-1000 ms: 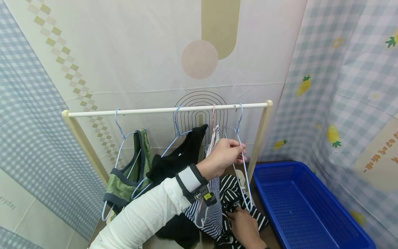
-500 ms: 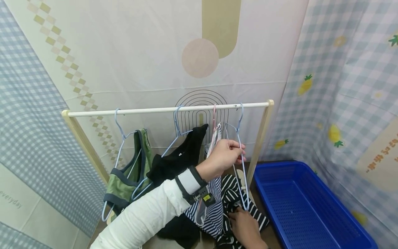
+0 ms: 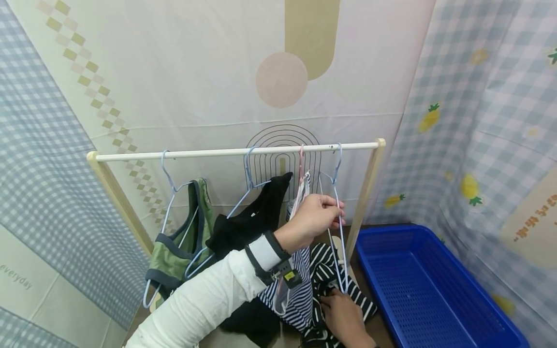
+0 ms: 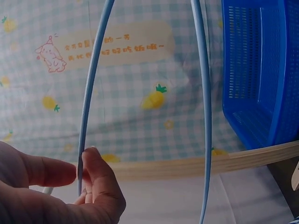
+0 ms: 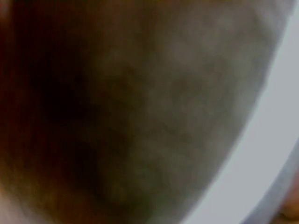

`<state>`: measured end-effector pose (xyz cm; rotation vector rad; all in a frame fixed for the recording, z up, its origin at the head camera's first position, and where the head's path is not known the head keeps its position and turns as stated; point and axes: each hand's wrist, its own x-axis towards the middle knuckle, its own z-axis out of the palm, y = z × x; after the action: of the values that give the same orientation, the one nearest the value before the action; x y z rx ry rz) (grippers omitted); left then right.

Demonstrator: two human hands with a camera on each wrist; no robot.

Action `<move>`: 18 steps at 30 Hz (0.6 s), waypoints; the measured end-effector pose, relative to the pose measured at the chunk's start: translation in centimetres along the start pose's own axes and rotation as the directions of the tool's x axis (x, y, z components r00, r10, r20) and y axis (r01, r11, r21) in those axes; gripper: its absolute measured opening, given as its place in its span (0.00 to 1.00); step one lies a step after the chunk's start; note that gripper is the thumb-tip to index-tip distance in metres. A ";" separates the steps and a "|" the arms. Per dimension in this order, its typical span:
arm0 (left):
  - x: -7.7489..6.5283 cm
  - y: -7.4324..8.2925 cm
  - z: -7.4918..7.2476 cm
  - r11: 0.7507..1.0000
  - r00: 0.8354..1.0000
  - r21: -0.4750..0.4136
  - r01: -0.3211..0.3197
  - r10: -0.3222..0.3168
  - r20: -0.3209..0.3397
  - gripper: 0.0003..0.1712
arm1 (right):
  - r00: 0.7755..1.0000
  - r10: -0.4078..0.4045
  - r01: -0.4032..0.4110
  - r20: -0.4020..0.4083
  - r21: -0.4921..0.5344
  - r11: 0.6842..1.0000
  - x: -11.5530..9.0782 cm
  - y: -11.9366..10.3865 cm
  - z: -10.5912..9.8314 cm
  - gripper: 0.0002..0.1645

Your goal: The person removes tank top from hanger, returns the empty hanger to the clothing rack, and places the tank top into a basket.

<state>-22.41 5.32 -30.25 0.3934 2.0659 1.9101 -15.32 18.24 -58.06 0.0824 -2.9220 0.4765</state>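
Note:
My left hand pinches one side of a light blue clothes hanger, whose hook sits over the rail. The left wrist view shows thumb and fingers meeting on the hanger's thin arm. Lower down, my right hand grips a bunched black-and-white striped garment just below the hanger's low end; its fingertips are hidden in the cloth. The right wrist view is mostly dark blur with a pale band.
A white rail on wooden posts carries a green top, a black garment and a pink hanger with a finely striped garment. To the right stands a blue basket. Printed cloth walls enclose the space.
The low end of the blue hanger has swung slightly left, close over my right hand. Both hands keep nearly the same places, and the head view has shifted a little.

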 end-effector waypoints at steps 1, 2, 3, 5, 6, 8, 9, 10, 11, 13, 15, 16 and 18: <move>0.0 0.0 0.0 1.000 1.000 0.004 -0.001 0.001 -0.001 0.11 | 1.000 0.000 0.000 -0.002 -0.002 1.000 0.0 0.0 0.0 0.06; -0.1 -0.1 -0.1 1.000 1.000 0.011 0.000 0.000 -0.001 0.11 | 1.000 0.000 0.000 -0.004 -0.004 1.000 0.0 0.0 0.0 0.06; -0.1 -0.1 -0.1 1.000 1.000 0.014 0.000 0.000 -0.001 0.11 | 1.000 0.001 -0.001 -0.006 -0.005 1.000 0.0 -0.1 0.0 0.06; -0.3 -0.1 -0.2 0.999 1.000 0.040 0.010 -0.010 0.001 0.11 | 1.000 0.000 0.000 -0.008 -0.004 1.000 -0.1 -0.1 0.0 0.06; -0.4 -0.1 -0.2 0.998 1.000 0.054 0.017 -0.017 0.004 0.11 | 1.000 0.000 0.000 -0.008 -0.003 1.000 -0.1 -0.1 0.0 0.06; -0.7 -0.2 -0.3 0.995 0.999 0.097 0.030 -0.032 0.014 0.14 | 1.000 0.000 0.000 -0.006 0.004 1.000 -0.1 -0.1 0.0 0.06; -0.9 -0.2 -0.4 0.991 0.999 0.126 0.034 -0.037 0.021 0.16 | 1.000 0.002 -0.002 -0.007 0.006 1.000 -0.2 -0.1 0.0 0.06; -1.1 -0.2 -0.5 0.985 0.999 0.170 0.035 -0.040 0.026 0.19 | 1.000 -0.001 0.001 -0.009 0.008 1.000 -0.2 -0.1 0.0 0.06; -1.3 -0.2 -0.5 0.976 0.999 0.216 0.037 -0.044 0.024 0.23 | 1.000 0.001 -0.001 -0.012 0.009 1.000 -0.2 -0.1 0.0 0.07; -1.8 -0.1 -0.6 0.955 0.999 0.295 0.039 -0.049 0.024 0.30 | 1.000 0.003 -0.003 -0.021 0.011 1.000 -0.3 0.0 0.1 0.07; -2.4 0.1 -0.7 0.929 0.999 0.369 0.035 -0.047 0.021 0.36 | 0.999 0.004 -0.004 -0.035 0.013 1.000 -0.3 0.0 0.2 0.07; -2.7 0.2 -0.7 0.916 0.999 0.399 0.034 -0.046 0.020 0.38 | 0.999 0.003 -0.003 -0.040 0.014 1.000 -0.3 0.1 0.3 0.07; -3.4 0.5 -0.9 0.905 0.999 0.424 0.027 -0.044 0.029 0.40 | 0.999 0.007 -0.006 -0.047 0.018 1.000 -0.3 0.1 0.3 0.07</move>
<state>-19.63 3.20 -29.54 0.4783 2.4394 1.4068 -15.09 18.23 -58.43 0.0638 -2.8733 0.4991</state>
